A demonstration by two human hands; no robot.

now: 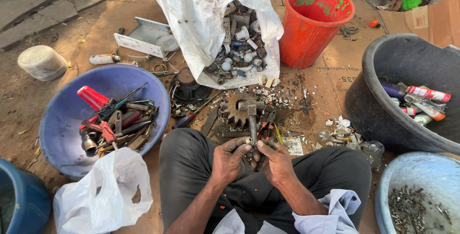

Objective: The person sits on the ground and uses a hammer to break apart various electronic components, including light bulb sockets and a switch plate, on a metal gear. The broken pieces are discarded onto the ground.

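Both hands meet low at centre, over the person's dark trousers. The left hand (230,159) curls its fingers around a small metal part (249,141), which sits between the two thumbs; the right hand (275,161) closes on the same part from the other side. What exactly the part is, I cannot tell. At 12 o'clock, just beyond the hands, a hammer (251,116) lies across a rusty gear (235,109). At 10 o'clock a blue basin (62,123) holds tools. At 1 o'clock stands a red bucket (309,28); at 12, farther off, a white sack (201,18) of scrap.
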